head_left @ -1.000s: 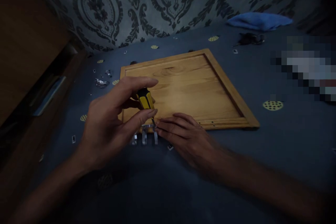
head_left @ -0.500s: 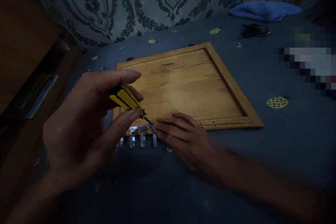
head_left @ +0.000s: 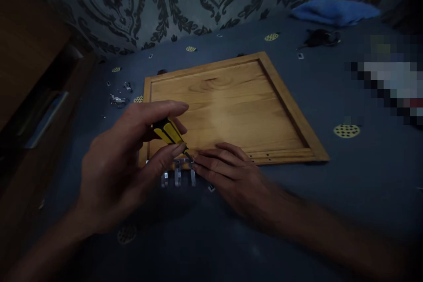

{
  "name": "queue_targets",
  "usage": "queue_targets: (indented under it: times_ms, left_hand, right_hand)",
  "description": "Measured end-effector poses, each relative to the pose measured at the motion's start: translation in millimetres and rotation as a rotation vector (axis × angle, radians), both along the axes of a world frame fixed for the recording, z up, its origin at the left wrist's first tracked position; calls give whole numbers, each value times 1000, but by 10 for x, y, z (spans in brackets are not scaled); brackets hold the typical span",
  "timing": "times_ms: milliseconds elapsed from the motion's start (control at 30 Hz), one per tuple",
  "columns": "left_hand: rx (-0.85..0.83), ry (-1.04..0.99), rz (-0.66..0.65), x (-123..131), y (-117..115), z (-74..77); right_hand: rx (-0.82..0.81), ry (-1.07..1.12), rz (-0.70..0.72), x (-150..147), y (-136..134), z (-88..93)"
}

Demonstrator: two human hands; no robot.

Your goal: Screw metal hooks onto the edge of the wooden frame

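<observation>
A framed wooden panel (head_left: 231,105) lies flat on a dark blue surface. My left hand (head_left: 122,167) is closed around a yellow-and-black screwdriver (head_left: 168,132), tilted, with its tip at the panel's near edge. There a metal hook rack (head_left: 178,174) with shiny hooks sits against the frame. My right hand (head_left: 231,176) lies beside the tip, its fingertips pressed together at the rack's right end; whatever they pinch is too small to make out.
Small metal fittings (head_left: 119,99) lie left of the panel. Yellow perforated discs (head_left: 346,130) are scattered around. A blue cloth (head_left: 333,11) and a dark object (head_left: 319,38) lie at the back right. Wooden furniture (head_left: 29,75) stands at the left, patterned wall behind.
My left hand swung outward to the left with the screwdriver tilting, then came back toward the rack. The right hand stayed at the rack's right end.
</observation>
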State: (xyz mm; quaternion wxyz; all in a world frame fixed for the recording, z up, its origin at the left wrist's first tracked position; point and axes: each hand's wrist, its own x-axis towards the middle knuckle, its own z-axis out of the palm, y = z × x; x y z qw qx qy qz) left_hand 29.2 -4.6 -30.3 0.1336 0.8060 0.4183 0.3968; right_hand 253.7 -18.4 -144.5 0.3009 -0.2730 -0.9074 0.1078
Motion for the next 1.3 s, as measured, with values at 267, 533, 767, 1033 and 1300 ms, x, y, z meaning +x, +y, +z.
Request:
queue_targets:
  times_ms: [267,533,767,1033,1300]
  left_hand:
    - [-36,18,-27,-22,-7,19]
    - [33,-54,-14,46,13,-69]
    - [-56,-79,-43,83,-10,-18]
    - [-39,-9,-39,46,-2,-96]
    - [-101,-14,-106,41,7,-51]
  right_hand:
    - [43,-1,-12,-9,3,-9]
    - [73,39,8,-3,10,-36]
    - [52,-4,29,3,39,22]
    - [99,5,14,-5,46,-25]
    - [83,-31,18,10,34,43]
